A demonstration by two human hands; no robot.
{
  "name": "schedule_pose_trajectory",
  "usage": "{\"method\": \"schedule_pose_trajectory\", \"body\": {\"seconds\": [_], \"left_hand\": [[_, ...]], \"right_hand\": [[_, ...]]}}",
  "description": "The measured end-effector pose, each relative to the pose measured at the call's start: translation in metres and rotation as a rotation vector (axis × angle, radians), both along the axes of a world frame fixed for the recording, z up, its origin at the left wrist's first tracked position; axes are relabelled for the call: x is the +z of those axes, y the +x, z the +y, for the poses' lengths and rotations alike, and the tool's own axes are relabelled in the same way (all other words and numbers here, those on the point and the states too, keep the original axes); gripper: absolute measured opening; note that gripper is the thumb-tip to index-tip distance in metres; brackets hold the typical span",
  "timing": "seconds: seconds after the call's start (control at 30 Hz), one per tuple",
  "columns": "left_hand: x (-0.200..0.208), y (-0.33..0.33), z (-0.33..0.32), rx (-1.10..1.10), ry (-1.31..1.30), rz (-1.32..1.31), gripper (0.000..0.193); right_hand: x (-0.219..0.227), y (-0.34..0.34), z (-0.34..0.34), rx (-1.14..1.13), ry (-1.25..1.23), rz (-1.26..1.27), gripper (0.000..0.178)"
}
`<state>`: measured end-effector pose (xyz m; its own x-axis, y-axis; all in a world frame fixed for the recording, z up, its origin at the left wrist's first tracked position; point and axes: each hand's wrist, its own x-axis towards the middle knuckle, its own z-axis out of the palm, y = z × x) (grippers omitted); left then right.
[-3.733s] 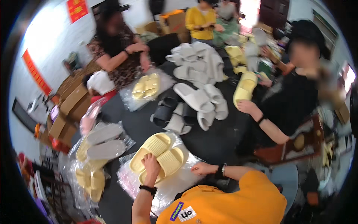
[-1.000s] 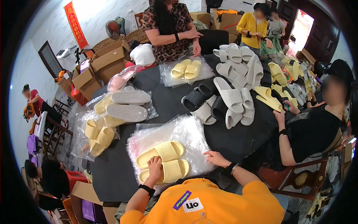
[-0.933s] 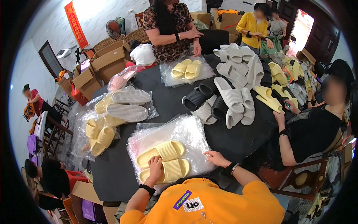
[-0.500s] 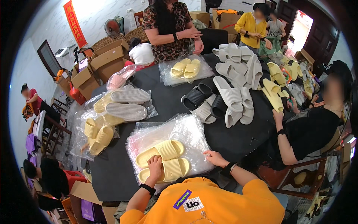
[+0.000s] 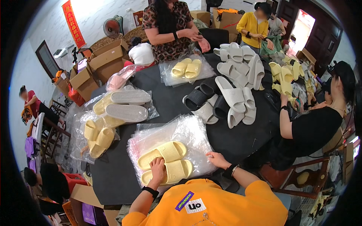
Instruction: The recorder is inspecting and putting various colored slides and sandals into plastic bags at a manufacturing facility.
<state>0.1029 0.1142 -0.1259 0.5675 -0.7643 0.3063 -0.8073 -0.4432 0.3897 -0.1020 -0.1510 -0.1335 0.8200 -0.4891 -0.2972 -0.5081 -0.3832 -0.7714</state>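
Two hands at a pair of pale yellow slippers on a stack of clear plastic bags.

The left hand [image 5: 158,168] lies palm down, fingers loosely curled over the heel ends of the yellow slippers [image 5: 164,162], pressing on them rather than gripping. The pair lies side by side, toes toward 9 o'clock, on the clear plastic bags [image 5: 181,137] at the near edge of the dark table [image 5: 169,101]. The right hand [image 5: 217,159], at 3 o'clock of the slippers, pinches the edge of the bags between its fingertips. At 10 o'clock of the pair lie bagged grey and yellow slippers [image 5: 122,107]; at 1 o'clock, well apart, a heap of grey and black slippers [image 5: 222,101]. A seated person in black [image 5: 313,128] at 3 o'clock handles other yellow slippers.
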Motion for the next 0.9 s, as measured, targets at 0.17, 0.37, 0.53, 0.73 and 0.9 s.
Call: {"method": "schedule_pose_trajectory", "body": {"seconds": [0.17,0.37,0.53,0.73,0.9], "left_hand": [[0.005,0.003,-0.001,-0.024,0.017,0.003,0.03],[0.01,0.017,-0.014,0.049,-0.035,0.015,0.031],[0.014,0.012,-0.029,0.034,0.08,0.044,0.026],[-0.002,0.027,-0.012,0.038,0.118,-0.041,0.026],[-0.018,0.05,0.023,0.217,0.155,-0.06,0.033]], "right_hand": [[0.002,0.001,-0.003,0.011,0.03,0.021,0.031],[0.002,-0.001,-0.005,0.023,0.046,0.012,0.03],[0.003,-0.001,-0.006,0.019,0.066,0.039,0.029],[0.012,-0.005,-0.009,0.121,0.106,0.024,0.029],[-0.005,-0.01,-0.013,0.106,0.034,-0.124,0.024]]}}
